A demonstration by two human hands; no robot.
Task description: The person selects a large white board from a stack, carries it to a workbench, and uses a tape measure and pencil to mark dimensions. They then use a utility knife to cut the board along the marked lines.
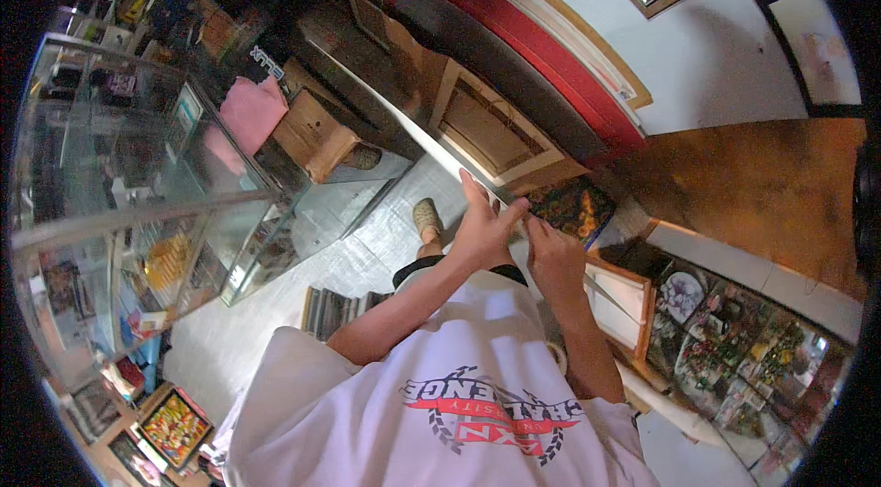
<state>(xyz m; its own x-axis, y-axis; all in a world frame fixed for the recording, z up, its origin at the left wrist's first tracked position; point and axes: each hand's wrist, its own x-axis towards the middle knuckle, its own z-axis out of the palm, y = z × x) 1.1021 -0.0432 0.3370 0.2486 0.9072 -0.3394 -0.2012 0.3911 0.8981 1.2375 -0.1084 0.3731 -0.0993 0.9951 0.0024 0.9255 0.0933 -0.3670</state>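
A long, thin pale strip [431, 144] runs slantwise from the upper left down to my hands. Its material cannot be told. My left hand [481, 235] is closed on the strip, fingers on its far side and thumb across towards the right hand. Close beside it, my right hand [557, 259] has thumb and fingers pinched together at the strip's near part. The fingertips partly hide what they grip there. A narrow pale length [613, 295] shows past my right wrist, seemingly the same strip's other end.
Left stands a glass display case [147, 216], with a cardboard box [317, 134] and pink cloth [252, 115] near it. Frames [496, 124] and red boards [541, 42] lean against the wall ahead. At right are a brown tabletop [748, 198] and a glass-topped floral display [734, 349]. Dark moulding pieces [335, 308] lie below left.
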